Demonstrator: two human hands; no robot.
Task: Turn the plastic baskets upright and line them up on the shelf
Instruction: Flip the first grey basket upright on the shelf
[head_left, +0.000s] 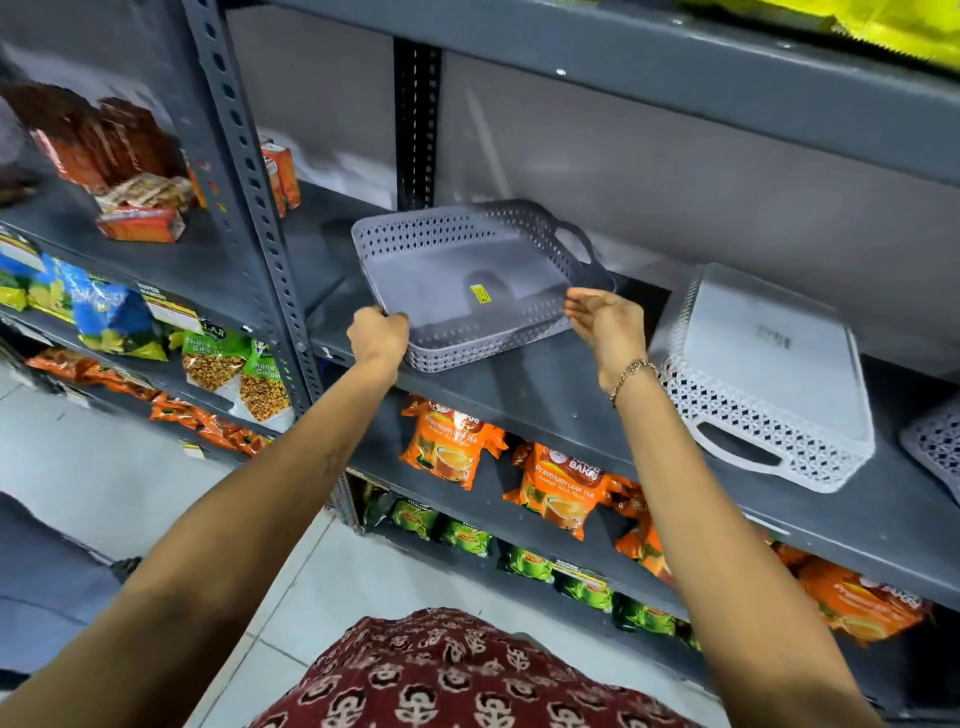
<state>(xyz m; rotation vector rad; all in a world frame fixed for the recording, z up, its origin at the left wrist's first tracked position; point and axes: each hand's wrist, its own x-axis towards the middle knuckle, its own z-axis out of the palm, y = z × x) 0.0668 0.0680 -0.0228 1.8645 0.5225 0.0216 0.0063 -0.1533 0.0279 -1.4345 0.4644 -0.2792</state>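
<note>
A grey perforated plastic basket sits upright on the grey metal shelf, its open side up and a yellow sticker on its floor. My left hand grips its near left corner. My right hand is at its near right corner, fingers spread and touching the rim. To the right a white lattice basket lies upside down, its flat bottom facing up. The edge of a third lattice basket shows at the far right of the same shelf.
Orange tea packets and green packets fill the shelves below. Snack bags and red boxes stand on the left rack past a perforated upright post. An upper shelf runs overhead.
</note>
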